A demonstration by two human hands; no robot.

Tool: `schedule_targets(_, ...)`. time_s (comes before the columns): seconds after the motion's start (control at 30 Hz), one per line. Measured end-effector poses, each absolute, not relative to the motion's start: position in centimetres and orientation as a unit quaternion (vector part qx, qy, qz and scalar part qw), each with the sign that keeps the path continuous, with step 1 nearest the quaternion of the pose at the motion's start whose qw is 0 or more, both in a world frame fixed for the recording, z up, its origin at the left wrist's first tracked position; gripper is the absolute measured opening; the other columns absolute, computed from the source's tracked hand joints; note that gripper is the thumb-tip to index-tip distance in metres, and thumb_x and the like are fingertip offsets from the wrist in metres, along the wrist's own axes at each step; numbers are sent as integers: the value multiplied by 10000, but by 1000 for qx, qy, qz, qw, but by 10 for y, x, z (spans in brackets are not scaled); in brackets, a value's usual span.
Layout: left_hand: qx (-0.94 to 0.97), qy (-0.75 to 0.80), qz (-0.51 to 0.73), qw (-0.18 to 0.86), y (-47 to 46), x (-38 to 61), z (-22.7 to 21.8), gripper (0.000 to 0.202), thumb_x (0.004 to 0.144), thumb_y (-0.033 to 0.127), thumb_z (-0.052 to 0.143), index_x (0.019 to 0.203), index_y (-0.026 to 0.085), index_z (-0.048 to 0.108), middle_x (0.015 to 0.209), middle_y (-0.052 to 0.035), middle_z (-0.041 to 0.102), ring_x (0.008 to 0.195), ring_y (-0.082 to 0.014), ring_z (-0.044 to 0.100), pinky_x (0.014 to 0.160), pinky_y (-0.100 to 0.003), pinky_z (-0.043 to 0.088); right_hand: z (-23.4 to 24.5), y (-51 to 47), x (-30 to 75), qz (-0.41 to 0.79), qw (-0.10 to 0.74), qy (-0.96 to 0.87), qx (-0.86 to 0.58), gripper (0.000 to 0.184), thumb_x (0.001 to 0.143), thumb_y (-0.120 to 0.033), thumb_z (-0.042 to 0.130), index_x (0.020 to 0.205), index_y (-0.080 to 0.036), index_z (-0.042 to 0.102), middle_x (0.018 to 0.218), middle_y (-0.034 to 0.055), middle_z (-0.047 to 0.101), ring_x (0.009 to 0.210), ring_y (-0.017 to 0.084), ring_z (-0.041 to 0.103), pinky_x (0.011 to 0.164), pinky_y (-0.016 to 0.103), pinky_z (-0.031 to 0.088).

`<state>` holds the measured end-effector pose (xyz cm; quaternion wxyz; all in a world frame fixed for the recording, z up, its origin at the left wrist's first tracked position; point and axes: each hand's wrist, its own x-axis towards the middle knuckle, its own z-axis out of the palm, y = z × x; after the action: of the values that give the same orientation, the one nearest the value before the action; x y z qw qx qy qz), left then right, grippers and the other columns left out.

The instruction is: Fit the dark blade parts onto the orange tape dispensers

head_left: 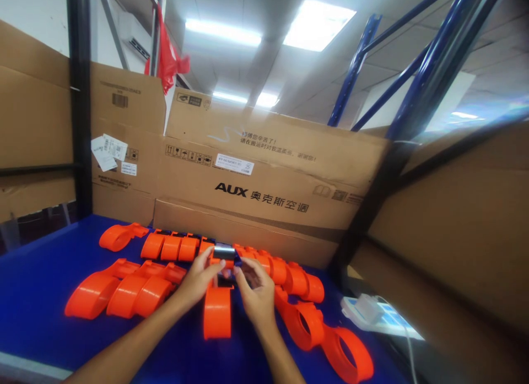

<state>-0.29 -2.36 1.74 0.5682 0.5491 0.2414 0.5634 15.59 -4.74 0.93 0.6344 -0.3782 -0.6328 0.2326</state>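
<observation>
Both my hands meet at the middle of the table around an orange plastic tape dispenser with a shiny grey and dark piece across its top. My left hand grips its left side, the thumb on the front. From the right, my right hand pinches its edge by a dark blue or black part. Just below the hands is another orange dispenser ring; whether it joins the held one is hidden. Several similar dispensers stand in a row behind, some with dark pieces on top.
More orange dispensers lie at left, and others at front right, on the blue tabletop. Cardboard panels wall the back. A white power strip with a plug and cable sits right, beside a dark rack post.
</observation>
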Motion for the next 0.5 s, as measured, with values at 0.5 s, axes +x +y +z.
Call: schedule_targets(0.5,551,236,582,550,-22,-3,16,367,815,410,697,1073,166,603,703,1,654,517,-112,517,524,-227,389,17,-59,153,72,609,-683,-396,228,897,-288,642,1092,-239,751,958,73,769,801,228,730,752,353,601)
